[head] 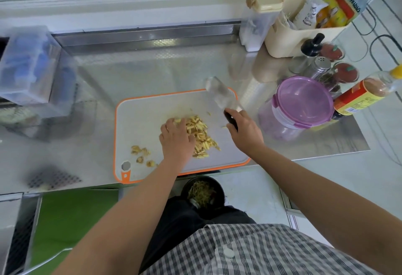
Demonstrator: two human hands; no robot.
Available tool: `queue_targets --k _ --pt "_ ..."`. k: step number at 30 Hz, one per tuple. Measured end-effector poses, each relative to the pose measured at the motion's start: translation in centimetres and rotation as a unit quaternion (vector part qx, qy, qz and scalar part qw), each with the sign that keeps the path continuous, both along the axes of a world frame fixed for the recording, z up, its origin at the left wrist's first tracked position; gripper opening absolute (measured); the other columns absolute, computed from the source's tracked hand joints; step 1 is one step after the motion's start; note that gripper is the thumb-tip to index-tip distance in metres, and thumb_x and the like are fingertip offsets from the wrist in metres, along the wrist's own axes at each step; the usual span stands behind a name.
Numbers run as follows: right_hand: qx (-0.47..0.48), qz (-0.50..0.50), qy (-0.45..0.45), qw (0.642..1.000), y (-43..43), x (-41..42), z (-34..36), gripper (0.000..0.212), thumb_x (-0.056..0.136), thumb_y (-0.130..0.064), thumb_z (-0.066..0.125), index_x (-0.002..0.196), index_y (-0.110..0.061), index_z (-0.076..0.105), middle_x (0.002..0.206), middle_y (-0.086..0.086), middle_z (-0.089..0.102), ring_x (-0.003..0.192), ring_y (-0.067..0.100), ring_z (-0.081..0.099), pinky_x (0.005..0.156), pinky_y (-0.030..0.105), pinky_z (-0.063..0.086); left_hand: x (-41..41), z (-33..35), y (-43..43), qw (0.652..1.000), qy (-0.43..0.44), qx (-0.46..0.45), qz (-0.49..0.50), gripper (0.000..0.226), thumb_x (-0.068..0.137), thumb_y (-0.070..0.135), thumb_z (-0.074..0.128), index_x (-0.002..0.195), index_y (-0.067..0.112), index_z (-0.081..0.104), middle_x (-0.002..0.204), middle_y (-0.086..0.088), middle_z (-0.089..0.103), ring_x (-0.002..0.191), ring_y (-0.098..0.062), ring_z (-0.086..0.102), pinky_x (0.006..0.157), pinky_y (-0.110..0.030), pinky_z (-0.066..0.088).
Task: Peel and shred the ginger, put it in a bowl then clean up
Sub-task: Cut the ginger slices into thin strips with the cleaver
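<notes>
A pile of pale yellow ginger strips (201, 135) lies in the middle of a white cutting board with an orange rim (139, 113). My left hand (177, 137) rests palm down on the pile's left side, fingers lying over the strips. My right hand (244, 131) grips the black handle of a knife (221, 96), whose blurred blade points up and away over the board's far right corner. Brownish ginger peel scraps (142, 155) sit near the board's front left corner.
A black bin (204, 192) with scraps stands on the floor below the counter edge. A purple-lidded container (302, 105), sauce bottle (365, 94), shakers and a cream caddy (304, 29) crowd the right. A clear box (28, 68) stands at left.
</notes>
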State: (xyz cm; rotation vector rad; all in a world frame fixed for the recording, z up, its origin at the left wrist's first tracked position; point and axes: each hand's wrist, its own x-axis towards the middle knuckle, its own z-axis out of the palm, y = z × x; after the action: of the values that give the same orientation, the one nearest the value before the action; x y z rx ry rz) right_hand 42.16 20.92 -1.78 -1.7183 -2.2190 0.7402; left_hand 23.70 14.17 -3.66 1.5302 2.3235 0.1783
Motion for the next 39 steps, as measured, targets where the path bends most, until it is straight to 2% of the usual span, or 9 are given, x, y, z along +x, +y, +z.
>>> queue_targets --k 5,8,12,16,19,23,29,34,39 --pt "-0.012 -0.004 -0.05 0.999 1.5 -0.6 -2.2 0.046 0.095 -0.018 0.051 0.139 -0.022 0.039 0.12 0.01 0.049 0.11 0.031 0.048 0.082 0.044 0.048 -1.9 -1.0 0.0 0.999 -0.025 -0.026 0.017 0.06 0.097 0.034 0.046 0.151 0.021 0.023 0.151 -0.018 0.023 0.136 -0.036 0.024 0.108 -0.046 0.03" --pt "-0.048 0.012 -0.073 0.996 1.3 -0.6 -3.2 0.05 0.095 -0.014 0.046 0.143 -0.016 0.032 0.129 0.014 0.044 0.113 0.035 0.047 0.085 0.048 0.047 -2.3 -1.6 0.2 0.999 -0.05 -0.002 -0.02 0.062 0.098 0.029 0.047 0.152 0.014 0.02 0.15 -0.017 0.03 0.137 -0.034 0.026 0.11 -0.042 0.029" --pt "-0.06 0.006 -0.034 0.998 -0.4 -0.4 -2.9 0.045 0.091 -0.008 0.045 0.135 -0.014 0.039 0.129 0.015 0.048 0.104 0.038 0.052 0.08 0.043 0.045 -1.9 -2.1 0.3 0.995 -0.08 0.036 -0.053 0.058 0.096 0.024 0.051 0.148 0.007 0.031 0.143 -0.016 0.042 0.133 -0.032 0.034 0.109 -0.039 0.034" --pt "-0.069 0.09 -0.007 0.994 -3.2 0.4 -2.7 0.043 0.088 -0.015 0.048 0.13 -0.02 0.042 0.125 0.008 0.057 0.102 0.037 0.058 0.082 0.043 0.048 -1.6 -2.0 0.6 0.992 -0.091 0.068 -0.058 0.051 0.094 0.02 0.055 0.141 0.007 0.042 0.138 -0.014 0.046 0.128 -0.03 0.041 0.106 -0.039 0.037" --pt "-0.053 0.049 0.038 0.997 -3.3 0.5 -2.5 0.04 0.09 -0.016 0.048 0.129 -0.022 0.045 0.123 0.007 0.061 0.104 0.032 0.06 0.082 0.042 0.05 -1.6 -1.7 0.6 0.991 -0.083 0.083 -0.068 0.047 0.092 0.018 0.056 0.137 0.007 0.047 0.132 -0.014 0.05 0.122 -0.031 0.044 0.101 -0.039 0.04" --pt "-0.013 -0.028 0.018 0.999 -2.6 1.3 -2.3 0.032 0.096 -0.024 0.05 0.128 -0.019 0.049 0.112 0.012 0.066 0.096 0.038 0.061 0.072 0.037 0.045 -1.4 -1.5 -0.3 0.992 -0.067 0.084 -0.066 0.046 0.094 0.019 0.053 0.138 0.008 0.046 0.133 -0.015 0.049 0.121 -0.032 0.044 0.1 -0.04 0.04" --pt "-0.029 0.097 0.04 0.994 -5.9 1.5 -2.3 0.031 0.098 -0.029 0.048 0.127 -0.02 0.05 0.112 0.006 0.066 0.098 0.03 0.062 0.079 0.039 0.05 -0.9 -1.5 -1.3 0.995 -0.062 0.054 -0.053 0.048 0.096 0.023 0.049 0.141 0.008 0.04 0.139 -0.013 0.041 0.126 -0.031 0.038 0.103 -0.038 0.036" --pt "-0.004 -0.018 0.053 0.998 -4.1 1.7 -2.0 0.031 0.098 -0.02 0.046 0.128 -0.014 0.05 0.112 0.012 0.065 0.097 0.035 0.061 0.074 0.037 0.046 -0.6 -1.2 -1.8 0.996 -0.065 0.052 -0.029 0.047 0.095 0.022 0.05 0.14 0.009 0.041 0.141 -0.014 0.04 0.127 -0.031 0.038 0.102 -0.038 0.036" --pt "-0.035 0.069 0.064 0.995 -6.2 1.1 -2.1 0.033 0.099 -0.025 0.045 0.13 -0.014 0.05 0.111 0.008 0.065 0.099 0.028 0.06 0.082 0.037 0.048 -0.5 -1.3 -2.2 0.996 -0.081 0.035 -0.014 0.051 0.096 0.023 0.05 0.144 0.011 0.036 0.143 -0.014 0.038 0.13 -0.032 0.035 0.105 -0.039 0.035"
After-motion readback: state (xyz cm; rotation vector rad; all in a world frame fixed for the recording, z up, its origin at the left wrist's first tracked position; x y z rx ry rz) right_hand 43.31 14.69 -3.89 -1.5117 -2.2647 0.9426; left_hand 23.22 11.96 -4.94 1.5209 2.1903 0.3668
